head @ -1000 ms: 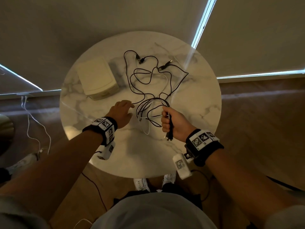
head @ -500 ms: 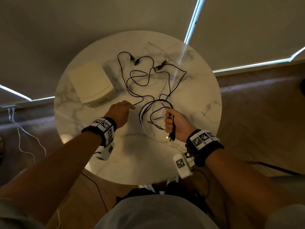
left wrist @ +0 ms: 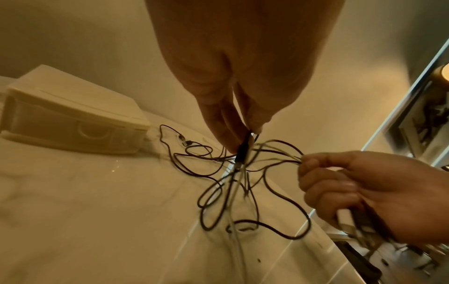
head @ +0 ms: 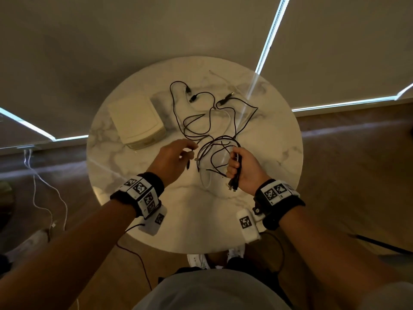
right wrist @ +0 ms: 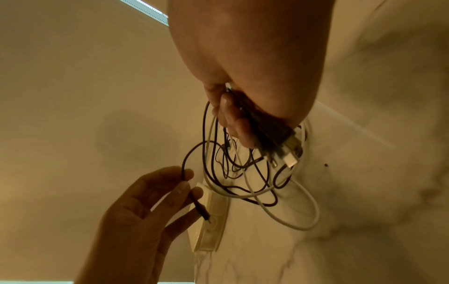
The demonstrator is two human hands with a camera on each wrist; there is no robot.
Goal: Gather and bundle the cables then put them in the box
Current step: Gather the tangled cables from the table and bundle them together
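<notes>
Several thin black cables (head: 201, 117) and a white cable (head: 206, 182) lie tangled across the middle of the round marble table (head: 279, 139). My right hand (head: 240, 166) grips a bunch of their plug ends (right wrist: 279, 142) in a fist above the table, with loops hanging from it (left wrist: 255, 192). My left hand (head: 176, 156) pinches one black plug end (left wrist: 244, 151) between thumb and fingers just left of the bunch; the same left hand (right wrist: 170, 194) shows from below. The cream box (head: 136, 120) sits shut at the table's back left.
The box (left wrist: 73, 119) has a drawer front with a round recess. A white cord (head: 44, 198) trails on the floor to the left. White shoes (head: 196, 259) show under the table's near edge. Bare marble lies at the table's right and front.
My left hand has lifted off the table and taken a black plug end between its fingers. The right hand has risen slightly with its bunch.
</notes>
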